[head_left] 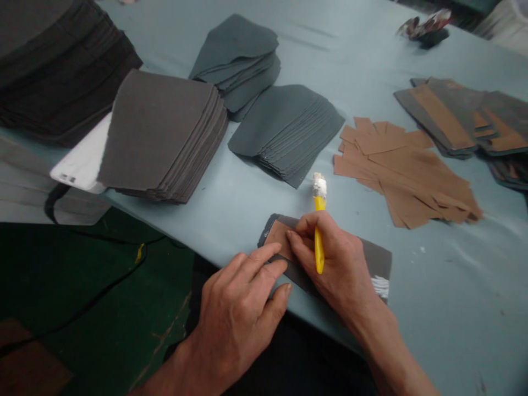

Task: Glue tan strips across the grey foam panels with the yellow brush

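"Holding what, at the lower middle of the frame?"

"On the blue-grey table (pixel 433 308), a dark sheet (pixel 373 258), light and floppy-looking, best pinned flat, with a tan strip (pixel 277 236) on it. My left hand (pixel 235 324) lay open on it; my right hand (pixel 334 264) closed round a yellow brush (pixel 319 253)."

Bare left hand (pixel 235 319), bare right hand (pixel 336 264), bare forearms (pixel 391 352), short fingernails (pixel 287 287)

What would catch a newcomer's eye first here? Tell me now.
The yellow plastic-handled brush, its tip caked white, stands out first, gripped in the right hand near the edge of the pale blue table. Next come the tall stack of dark grey sheets at left and the fanned tan strips at right.
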Tool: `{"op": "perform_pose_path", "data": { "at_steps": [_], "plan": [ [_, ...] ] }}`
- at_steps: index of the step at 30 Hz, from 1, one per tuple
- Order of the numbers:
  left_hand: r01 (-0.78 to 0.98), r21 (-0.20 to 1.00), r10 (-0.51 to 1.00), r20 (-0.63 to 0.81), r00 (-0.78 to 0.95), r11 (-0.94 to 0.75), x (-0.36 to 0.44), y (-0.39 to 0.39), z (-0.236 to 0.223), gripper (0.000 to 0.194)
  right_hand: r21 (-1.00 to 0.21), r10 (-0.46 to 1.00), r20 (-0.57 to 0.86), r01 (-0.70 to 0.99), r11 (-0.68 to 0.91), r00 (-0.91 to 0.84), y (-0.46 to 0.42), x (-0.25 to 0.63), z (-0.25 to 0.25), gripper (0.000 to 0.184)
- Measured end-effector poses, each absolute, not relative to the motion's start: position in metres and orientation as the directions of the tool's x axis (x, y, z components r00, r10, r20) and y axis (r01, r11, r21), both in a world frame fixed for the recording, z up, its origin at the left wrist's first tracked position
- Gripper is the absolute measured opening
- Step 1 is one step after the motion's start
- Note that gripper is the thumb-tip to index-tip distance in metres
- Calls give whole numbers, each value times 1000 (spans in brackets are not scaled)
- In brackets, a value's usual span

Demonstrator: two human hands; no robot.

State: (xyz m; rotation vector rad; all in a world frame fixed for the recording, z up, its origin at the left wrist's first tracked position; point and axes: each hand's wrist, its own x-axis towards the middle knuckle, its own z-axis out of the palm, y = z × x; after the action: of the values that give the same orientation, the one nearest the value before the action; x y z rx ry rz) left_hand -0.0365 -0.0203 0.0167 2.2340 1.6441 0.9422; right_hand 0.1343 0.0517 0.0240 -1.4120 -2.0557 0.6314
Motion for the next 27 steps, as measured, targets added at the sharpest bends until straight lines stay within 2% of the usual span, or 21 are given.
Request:
{"op": "perform_pose_path", "data": {
  "at_steps": [27],
  "plan": [
    [781, 516, 915, 365, 172, -352, -37, -22, 18, 17, -651, 946, 171, 689, 319, -276, 51, 134, 25, 11]
  ]
}}
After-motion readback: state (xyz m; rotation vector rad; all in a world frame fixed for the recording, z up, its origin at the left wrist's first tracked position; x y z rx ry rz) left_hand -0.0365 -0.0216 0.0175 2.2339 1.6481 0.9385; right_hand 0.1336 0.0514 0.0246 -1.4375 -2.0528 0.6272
